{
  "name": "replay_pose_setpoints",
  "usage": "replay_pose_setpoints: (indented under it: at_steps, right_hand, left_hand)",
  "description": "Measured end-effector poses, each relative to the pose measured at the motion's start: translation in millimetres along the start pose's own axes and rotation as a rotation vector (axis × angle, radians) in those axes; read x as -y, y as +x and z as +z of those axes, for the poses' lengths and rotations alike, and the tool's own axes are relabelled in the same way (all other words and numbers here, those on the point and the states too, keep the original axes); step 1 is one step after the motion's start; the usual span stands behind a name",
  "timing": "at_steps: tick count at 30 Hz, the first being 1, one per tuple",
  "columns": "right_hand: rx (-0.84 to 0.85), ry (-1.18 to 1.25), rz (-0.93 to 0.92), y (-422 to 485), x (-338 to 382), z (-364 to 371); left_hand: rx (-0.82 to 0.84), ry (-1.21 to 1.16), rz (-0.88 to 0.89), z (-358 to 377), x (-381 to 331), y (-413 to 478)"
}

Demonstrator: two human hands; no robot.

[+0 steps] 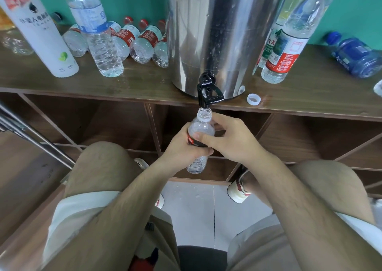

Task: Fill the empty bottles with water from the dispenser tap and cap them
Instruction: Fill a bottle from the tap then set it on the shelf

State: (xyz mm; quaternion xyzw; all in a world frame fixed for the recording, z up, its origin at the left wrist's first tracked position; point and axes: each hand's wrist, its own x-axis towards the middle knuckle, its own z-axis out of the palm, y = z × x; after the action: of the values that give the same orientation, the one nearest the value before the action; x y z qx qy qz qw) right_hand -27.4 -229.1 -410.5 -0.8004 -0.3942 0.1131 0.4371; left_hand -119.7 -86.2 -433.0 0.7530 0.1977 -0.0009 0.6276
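Fingers of the left hand curl round the bottle at centre frame, its open mouth just under the black tap of the steel dispenser. The right hand grips it too, thumb across the label. A loose white cap lies on the shelf, right of the tap.

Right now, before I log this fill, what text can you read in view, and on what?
"外星人电解": tall white bottle, far left.
"240": near that bottle's base.
"农夫": label among the upright bottles right of the dispenser.
Too blurred: lying red-label bottles, blue bottle, clear blue-label bottle.
Held bottle: red label mostly covered, unreadable.
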Motion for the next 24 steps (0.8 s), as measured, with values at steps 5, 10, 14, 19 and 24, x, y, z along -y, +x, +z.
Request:
replay_pose_setpoints:
  at_steps: [5, 10, 14, 19, 24]
  right_hand:
    - [0.003, -0.002, -0.002, 1.5, -1.3, 1.4]
    - [0.033, 0.016, 0.024, 3.2, -3.1, -1.9]
    - [0.039, 0.033, 0.026, 4.1, -4.7, -1.8]
    - [0.043, 0.026, 0.017, 4.6, -5.8, -1.1]
    - [0.041, 0.028, 0.016, 4.4, -4.5, 0.2]
  left_hand:
    - [-0.004, 0.003, 0.002, -0.9, 0.8, 0.5]
    - [0.002, 0.003, -0.01, -0.6, 3.2, 2.8]
    - [-0.001, -0.012, -0.012, 0.9, 4.9, 4.3]
    - [0.006, -0.025, -0.015, 0.9, 7.7, 6.3]
    - [0.005, -0.023, -0.016, 1.0, 8.9, 6.9]
